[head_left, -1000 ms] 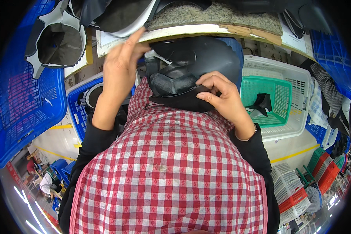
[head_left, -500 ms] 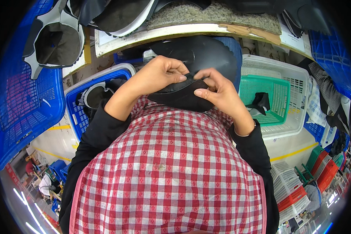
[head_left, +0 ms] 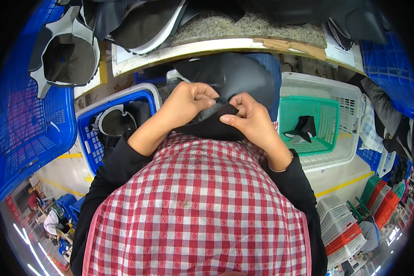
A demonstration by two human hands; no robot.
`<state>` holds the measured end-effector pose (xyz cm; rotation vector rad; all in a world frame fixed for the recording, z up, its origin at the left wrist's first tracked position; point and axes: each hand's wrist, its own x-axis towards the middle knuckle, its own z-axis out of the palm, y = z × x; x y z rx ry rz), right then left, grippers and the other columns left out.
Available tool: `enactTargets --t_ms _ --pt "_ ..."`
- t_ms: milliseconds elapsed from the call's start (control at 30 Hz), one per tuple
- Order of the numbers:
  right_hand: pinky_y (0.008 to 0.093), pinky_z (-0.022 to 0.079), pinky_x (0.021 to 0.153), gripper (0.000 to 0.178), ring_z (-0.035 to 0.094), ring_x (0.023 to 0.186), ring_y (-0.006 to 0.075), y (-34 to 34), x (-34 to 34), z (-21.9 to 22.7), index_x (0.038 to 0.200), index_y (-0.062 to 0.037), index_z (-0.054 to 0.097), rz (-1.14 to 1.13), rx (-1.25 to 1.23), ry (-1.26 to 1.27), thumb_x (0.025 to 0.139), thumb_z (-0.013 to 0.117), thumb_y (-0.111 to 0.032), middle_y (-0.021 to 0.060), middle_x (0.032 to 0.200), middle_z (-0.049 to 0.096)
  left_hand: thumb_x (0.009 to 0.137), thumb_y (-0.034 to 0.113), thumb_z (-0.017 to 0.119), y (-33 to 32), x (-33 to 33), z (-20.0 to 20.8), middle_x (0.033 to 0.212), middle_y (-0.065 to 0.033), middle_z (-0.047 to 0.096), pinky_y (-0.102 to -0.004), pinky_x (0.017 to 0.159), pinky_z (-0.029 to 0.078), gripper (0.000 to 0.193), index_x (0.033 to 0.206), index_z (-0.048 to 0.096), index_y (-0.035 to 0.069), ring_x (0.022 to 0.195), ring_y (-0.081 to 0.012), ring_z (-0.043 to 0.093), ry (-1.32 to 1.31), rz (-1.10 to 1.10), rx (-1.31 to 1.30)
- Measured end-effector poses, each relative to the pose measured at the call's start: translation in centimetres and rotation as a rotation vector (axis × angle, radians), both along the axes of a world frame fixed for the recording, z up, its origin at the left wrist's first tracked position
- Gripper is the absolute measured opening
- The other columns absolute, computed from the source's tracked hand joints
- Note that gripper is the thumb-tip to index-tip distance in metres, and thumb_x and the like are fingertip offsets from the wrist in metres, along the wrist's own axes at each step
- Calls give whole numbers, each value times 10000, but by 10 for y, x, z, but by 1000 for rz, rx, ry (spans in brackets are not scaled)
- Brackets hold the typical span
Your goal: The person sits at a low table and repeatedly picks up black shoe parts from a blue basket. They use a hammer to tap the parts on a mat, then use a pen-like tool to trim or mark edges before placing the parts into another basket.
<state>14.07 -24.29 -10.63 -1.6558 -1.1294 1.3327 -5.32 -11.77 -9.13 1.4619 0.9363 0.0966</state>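
Above my lap, a black shoe upper is held between both hands, its dark edge curving toward me and a greyer inner side showing. My left hand pinches its far edge, thumb against bent fingers. On the right side of the same edge, my right hand grips with the thumb on the near face and the fingers curled behind. The fingertips are partly hidden by the material. Just beyond lies a large smooth black leather-like piece across my knees.
A worktable with a speckled stone slab spans the far side. Black-and-white uppers lie at its left. A blue basket holds more at left; a green basket inside a white bin holds a black piece.
My view has shifted slightly, so the table sits a little lower. Both hands stay on the shoe upper; my right thumb has slid a little left along its edge.
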Motion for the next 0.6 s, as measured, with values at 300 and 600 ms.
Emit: enactTargets --t_ms 300,600 --pt "217 462 625 216 630 682 73 -5 12 -12 854 -76 631 -121 -170 535 938 788 -199 -5 752 655 933 -10 699 5 2 -4 980 -47 762 -215 806 531 179 1107 742 -25 867 -69 686 -109 -24 -205" --pt "224 485 605 216 621 647 77 -4 5 -19 825 -48 645 -176 -121 579 911 810 -157 20 763 678 918 -26 708 6 1 -2 973 -61 765 -232 805 549 176 1087 755 -17 875 -88 698 -102 -12 -217"
